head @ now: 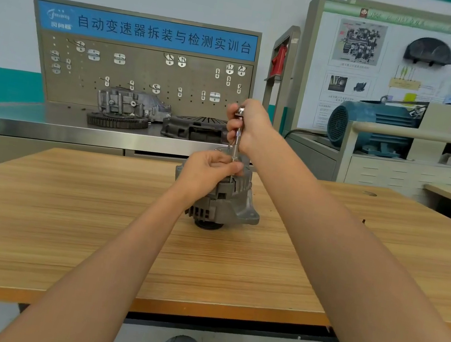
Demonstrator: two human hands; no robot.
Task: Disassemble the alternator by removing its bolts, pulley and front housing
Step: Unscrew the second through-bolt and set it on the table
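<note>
Looks like we're on the bolt step: alternator sits pulley-down mid desk, right hand wrapped round the top of a socket driver standing upright on it, left hand pinching the shaft low to steady it. Next it probably needs straight turning with the bit kept seated, so the bolt head doesn't round

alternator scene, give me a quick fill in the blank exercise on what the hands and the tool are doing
1. The alternator stands on a ____ table.
2. The right hand grips the top of a thin metal ____ that stands upright over the alternator.
3. The left hand pinches the tool's ____ end, right at the alternator's top.
4. On the steel bench behind, a toothed ____ lies flat.

Missing words: wooden; driver; lower; gear ring
</note>
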